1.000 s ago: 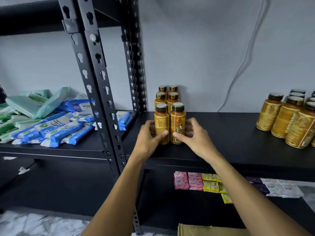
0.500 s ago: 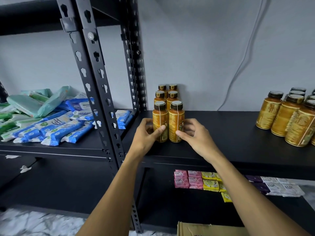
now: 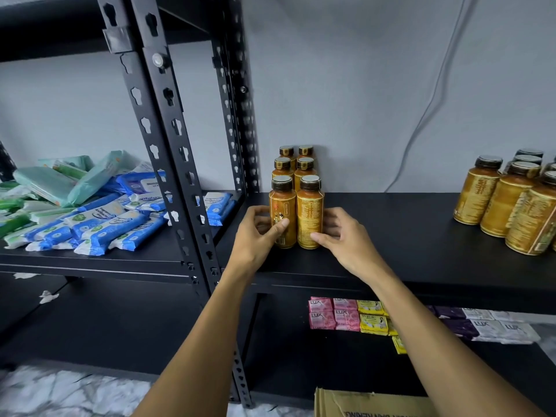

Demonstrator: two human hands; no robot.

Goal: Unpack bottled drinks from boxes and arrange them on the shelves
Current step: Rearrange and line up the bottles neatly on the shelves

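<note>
Head view: a left bottle (image 3: 282,213) and a right bottle (image 3: 310,213) are seen upright on the shelf (image 3: 397,236), touching each other, just in front of the two back pairs (image 3: 296,164) lined up toward the wall. The grip of the left hand (image 3: 255,236) is closed round the left bottle, thumb laid on its label. The grip of the right hand (image 3: 346,239) is closed round the right bottle, thumb low on its front. Against a second ago, both bottles have been turned on the spot: the small picture is no longer shown on the right bottle, and one is now shown on the left. Placement is judged done, with only the label facing being tidied. More stock is probably to be taken from the cardboard box (image 3: 370,401) below.
</note>
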